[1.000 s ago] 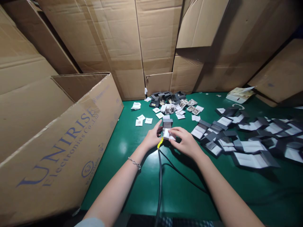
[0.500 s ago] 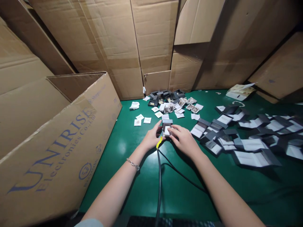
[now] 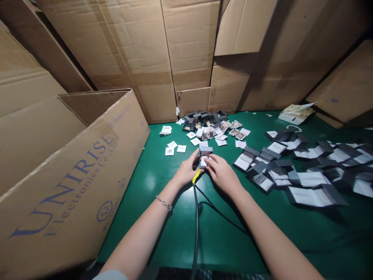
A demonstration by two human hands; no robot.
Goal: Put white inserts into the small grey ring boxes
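A small dark grey box (image 3: pixel 206 150) stands between my hands on the green table, its lid side tipped up at the back. My left hand (image 3: pixel 186 169) grips it from the left, thumb and fingers closed about its side. From the right, the fingers of my right hand (image 3: pixel 220 170) press on a small white insert (image 3: pixel 203 161) at the box's front; the fingertips are partly hidden. A yellow tag (image 3: pixel 196 176) on a black cable (image 3: pixel 196 217) lies close by my left hand's fingers.
Several opened dark boxes with white linings (image 3: pixel 311 194) spread over the right side. Behind my hands lie a pile of dark box parts (image 3: pixel 201 118) and white paper pads (image 3: pixel 181 148). A large carton (image 3: pixel 87 171) stands at left; cardboard (image 3: pixel 140 58) walls the back.
My right hand has shifted slightly left and inward, and the white insert has moved a little left with its fingers. My left hand stays nearly still.
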